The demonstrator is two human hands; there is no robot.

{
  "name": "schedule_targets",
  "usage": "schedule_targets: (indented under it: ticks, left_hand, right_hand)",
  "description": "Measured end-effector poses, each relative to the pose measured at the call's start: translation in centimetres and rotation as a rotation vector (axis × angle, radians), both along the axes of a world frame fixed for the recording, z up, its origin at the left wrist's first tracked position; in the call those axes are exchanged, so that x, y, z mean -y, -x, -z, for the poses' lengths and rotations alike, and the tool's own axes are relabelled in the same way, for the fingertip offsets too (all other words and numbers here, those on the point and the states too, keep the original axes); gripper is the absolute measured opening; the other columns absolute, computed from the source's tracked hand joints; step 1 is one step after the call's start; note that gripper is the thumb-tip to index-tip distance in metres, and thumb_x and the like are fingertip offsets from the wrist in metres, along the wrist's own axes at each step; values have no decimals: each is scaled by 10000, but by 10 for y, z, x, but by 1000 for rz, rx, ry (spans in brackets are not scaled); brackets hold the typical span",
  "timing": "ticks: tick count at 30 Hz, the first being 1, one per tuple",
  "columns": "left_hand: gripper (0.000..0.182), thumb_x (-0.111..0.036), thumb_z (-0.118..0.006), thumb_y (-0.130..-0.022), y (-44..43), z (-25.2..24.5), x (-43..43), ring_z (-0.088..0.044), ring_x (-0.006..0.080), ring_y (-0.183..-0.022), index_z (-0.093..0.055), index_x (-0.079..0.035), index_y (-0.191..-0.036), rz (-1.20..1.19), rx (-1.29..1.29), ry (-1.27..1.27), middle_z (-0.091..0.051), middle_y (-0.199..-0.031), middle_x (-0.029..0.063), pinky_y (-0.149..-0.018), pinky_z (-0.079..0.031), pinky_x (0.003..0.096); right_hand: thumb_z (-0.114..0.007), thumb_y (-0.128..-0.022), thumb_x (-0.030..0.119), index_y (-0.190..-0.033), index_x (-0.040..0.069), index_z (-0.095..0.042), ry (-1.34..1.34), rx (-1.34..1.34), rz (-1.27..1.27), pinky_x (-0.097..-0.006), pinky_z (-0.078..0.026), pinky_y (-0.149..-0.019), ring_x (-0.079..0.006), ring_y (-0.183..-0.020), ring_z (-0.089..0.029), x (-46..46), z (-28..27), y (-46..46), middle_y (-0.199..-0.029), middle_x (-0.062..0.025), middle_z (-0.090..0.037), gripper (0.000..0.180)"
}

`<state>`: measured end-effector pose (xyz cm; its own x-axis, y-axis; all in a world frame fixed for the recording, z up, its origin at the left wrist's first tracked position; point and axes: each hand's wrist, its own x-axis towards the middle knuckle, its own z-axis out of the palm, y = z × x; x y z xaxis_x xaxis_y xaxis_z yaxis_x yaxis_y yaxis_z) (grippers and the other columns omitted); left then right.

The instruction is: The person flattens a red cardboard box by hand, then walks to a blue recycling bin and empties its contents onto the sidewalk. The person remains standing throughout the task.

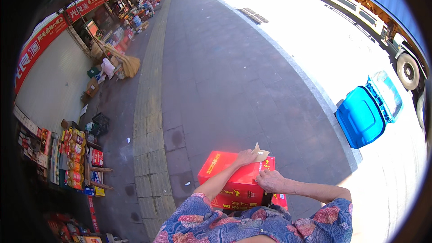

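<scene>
A red cardboard carton (219, 167) with yellow writing stands right in front of me, close to my body. My left hand (246, 158) lies over its top, fingers at a torn, pale brown piece of cardboard (260, 153) that sticks up at the far edge. Whether that piece is still joined to the carton is not clear. Curled fingers of my right hand (270, 181) grip the carton's near right top edge. Below that hand, part of another red printed package (279, 201) shows beside the carton.
A blue wheeled bin (361, 116) with its lid back stands at the kerb on the right. Beyond it is a container truck (371, 10). On the left are shelves of bottled oil (75, 157), a straw broom (130, 65) and shopfronts. Yellowish tactile paving (150, 118) runs along the pavement.
</scene>
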<state>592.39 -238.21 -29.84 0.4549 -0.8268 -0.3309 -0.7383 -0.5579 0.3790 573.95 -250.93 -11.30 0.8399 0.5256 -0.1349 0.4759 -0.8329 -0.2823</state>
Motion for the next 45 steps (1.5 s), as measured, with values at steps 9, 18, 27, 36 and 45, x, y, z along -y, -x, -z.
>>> schedule_targets:
  ticks: [9,18,27,36,45]
  left_hand:
    - [576,-503,-542,-829,-107,-35,-89,-579,408,-1089,-634,-38,-1157,-678,-397,37,-605,-1149,277,-911,-459,471]
    - [568,-426,-590,-810,-241,-157,-158,-655,339,-944,-645,52,-1112,-882,-527,415,-688,-1005,228,-836,-486,408]
    - [546,-392,-585,-815,-330,-241,-209,-653,324,-982,-637,38,-1148,-735,-636,278,-683,-1037,234,-850,-482,411]
    - [577,-417,-558,-814,-454,-94,-212,-590,439,-1095,-626,60,-1131,-893,-380,-11,-614,-1152,310,-892,-479,461]
    - [597,-463,-571,-803,-584,-146,-149,-602,450,-1054,-648,49,-1100,-890,-329,110,-632,-1093,312,-887,-481,475]
  right_hand:
    - [-622,-794,133,-979,-27,-599,35,-126,-241,-449,-550,-654,-357,-799,-675,-33,13,-162,-980,-205,-625,246]
    - [-575,-784,95,-782,5,-589,-219,-69,-412,-481,-489,-613,-374,-763,-644,-123,-32,-350,-750,-189,-640,92]
    - [-632,-780,69,-986,18,-645,-212,-103,-570,-427,-519,-752,-347,-947,-640,-137,-75,-462,-955,-184,-670,213]
    - [-611,-765,65,-877,-20,-596,9,-191,-699,-477,-490,-718,-387,-854,-642,-141,-44,-576,-868,-188,-651,141]
    - [-648,-750,102,-981,5,-594,214,-236,-851,-484,-503,-743,-365,-907,-642,-101,-49,-719,-939,-157,-661,256]
